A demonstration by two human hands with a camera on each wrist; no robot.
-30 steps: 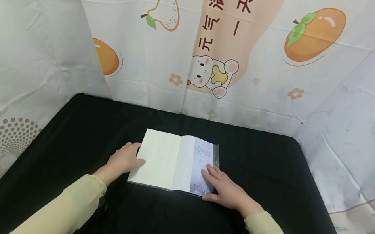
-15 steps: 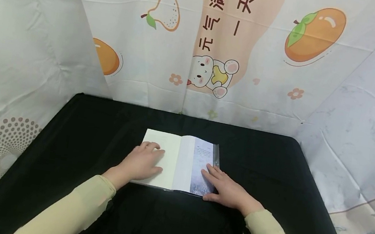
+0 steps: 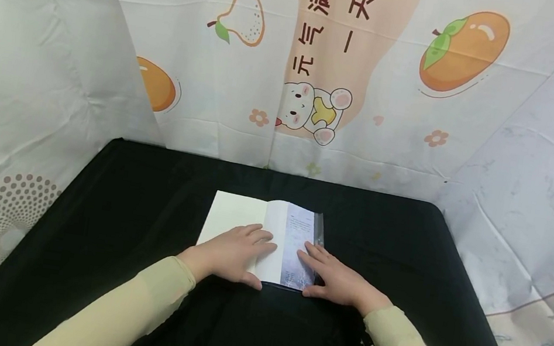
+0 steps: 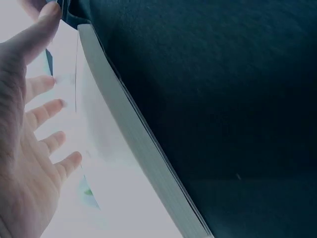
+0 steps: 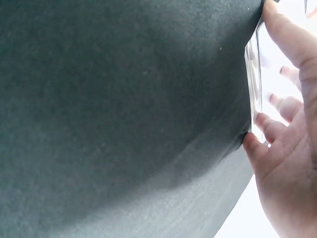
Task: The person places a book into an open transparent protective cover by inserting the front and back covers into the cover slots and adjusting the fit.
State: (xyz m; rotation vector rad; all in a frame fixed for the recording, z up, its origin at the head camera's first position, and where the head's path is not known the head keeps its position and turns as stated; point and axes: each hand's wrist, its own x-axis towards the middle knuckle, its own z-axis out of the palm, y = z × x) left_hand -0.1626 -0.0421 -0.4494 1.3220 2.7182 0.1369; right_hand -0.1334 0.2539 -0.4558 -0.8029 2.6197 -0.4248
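An open book (image 3: 235, 211) lies on the black-covered table, its left page blank and cream. On its right side shows a pale bluish-purple flap (image 3: 298, 229) with small print, and a clear plastic cover edge (image 3: 319, 229) sticks out beyond it. My left hand (image 3: 234, 251) lies over the lower left page near the spine, fingers spread toward the right. The thick page block (image 4: 133, 134) stands out in the left wrist view. My right hand (image 3: 339, 279) rests on the flap's outer edge with its fingers extended; its fingertips meet the cover edge in the right wrist view.
Black cloth (image 3: 380, 235) covers the table around the book. A white curtain (image 3: 245, 97) printed with fruit and a cartoon bear hangs behind the far edge, and patterned sheets (image 3: 26, 102) hang at both sides.
My left hand has moved right from the book's left edge, across the left page to near the spine. The right hand has stayed nearly still, and the book has not moved.
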